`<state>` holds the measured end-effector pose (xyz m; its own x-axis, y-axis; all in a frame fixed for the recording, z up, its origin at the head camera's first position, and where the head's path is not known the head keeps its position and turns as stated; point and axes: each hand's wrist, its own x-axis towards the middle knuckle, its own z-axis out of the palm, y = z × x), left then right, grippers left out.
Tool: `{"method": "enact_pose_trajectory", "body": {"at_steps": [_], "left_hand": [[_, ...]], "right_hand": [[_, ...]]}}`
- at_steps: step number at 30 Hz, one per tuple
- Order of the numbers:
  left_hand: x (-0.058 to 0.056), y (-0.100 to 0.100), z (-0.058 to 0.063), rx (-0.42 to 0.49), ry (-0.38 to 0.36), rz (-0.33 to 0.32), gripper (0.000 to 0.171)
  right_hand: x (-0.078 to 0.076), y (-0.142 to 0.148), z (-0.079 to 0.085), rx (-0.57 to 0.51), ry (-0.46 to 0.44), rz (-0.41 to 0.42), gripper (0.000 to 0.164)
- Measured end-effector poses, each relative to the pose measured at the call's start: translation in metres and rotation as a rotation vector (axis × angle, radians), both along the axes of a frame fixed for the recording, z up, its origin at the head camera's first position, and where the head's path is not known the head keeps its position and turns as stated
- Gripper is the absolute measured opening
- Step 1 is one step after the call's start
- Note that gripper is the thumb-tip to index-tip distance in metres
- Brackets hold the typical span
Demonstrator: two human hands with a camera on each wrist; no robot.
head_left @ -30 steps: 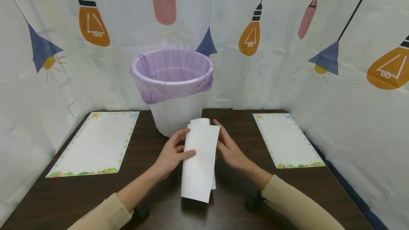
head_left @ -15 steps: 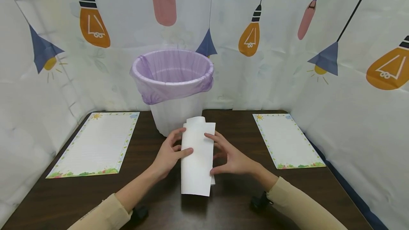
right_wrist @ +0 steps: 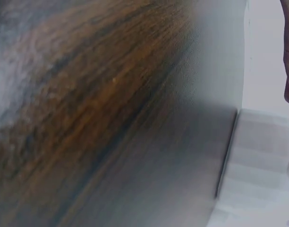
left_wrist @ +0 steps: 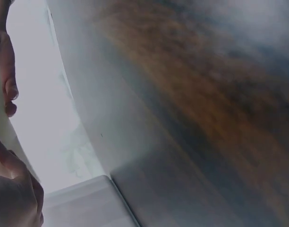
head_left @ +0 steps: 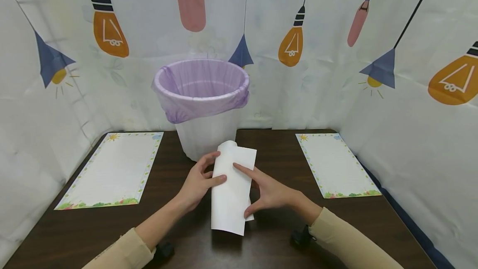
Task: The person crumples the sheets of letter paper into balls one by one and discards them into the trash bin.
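A white sheet of paper [head_left: 230, 194], rolled or folded over into a tall narrow shape, is held upright above the table in the head view. My left hand [head_left: 198, 184] grips its left side, thumb across the front and fingers round the back. On the right side, my right hand [head_left: 272, 194] holds the paper with its index finger lying on the front face and its thumb at the lower right edge; some of its fingers are hidden behind. The left wrist view catches the paper [left_wrist: 2, 125] between both hands at its left edge.
Behind the paper stands a white bin [head_left: 209, 134] with a purple liner [head_left: 203, 109]. Bordered writing sheets lie at the left [head_left: 115, 169] and at the right [head_left: 334, 165] of the dark wooden table [head_left: 171, 219]. A printed curtain [head_left: 325, 94] hangs around it.
My right hand's fingers have come from the paper's far right edge round onto its front face. The paper has shifted and tilted slightly; my left hand keeps its grip.
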<state>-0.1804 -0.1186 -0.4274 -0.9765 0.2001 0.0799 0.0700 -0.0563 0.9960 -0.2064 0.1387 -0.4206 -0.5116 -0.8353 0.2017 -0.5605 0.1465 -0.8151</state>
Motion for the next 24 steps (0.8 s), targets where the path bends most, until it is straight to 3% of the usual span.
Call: {"method": "enact_pose_trajectory", "body": {"at_steps": [9, 17, 24], "left_hand": [[-0.0005, 0.0027, 0.0006, 0.034, 0.022, -0.019, 0.072], [0.0004, 0.0066, -0.0026, 0.016, -0.013, 0.004, 0.068], [-0.0007, 0.008, 0.0015, 0.01, -0.036, -0.008, 0.065]], "right_hand": [[0.0001, -0.0032, -0.0065, 0.072, 0.171, -0.081, 0.128], [-0.0013, -0.0036, -0.0066, 0.0, 0.2, -0.144, 0.105], [-0.0038, -0.0058, -0.0079, -0.079, 0.328, -0.207, 0.094]]}}
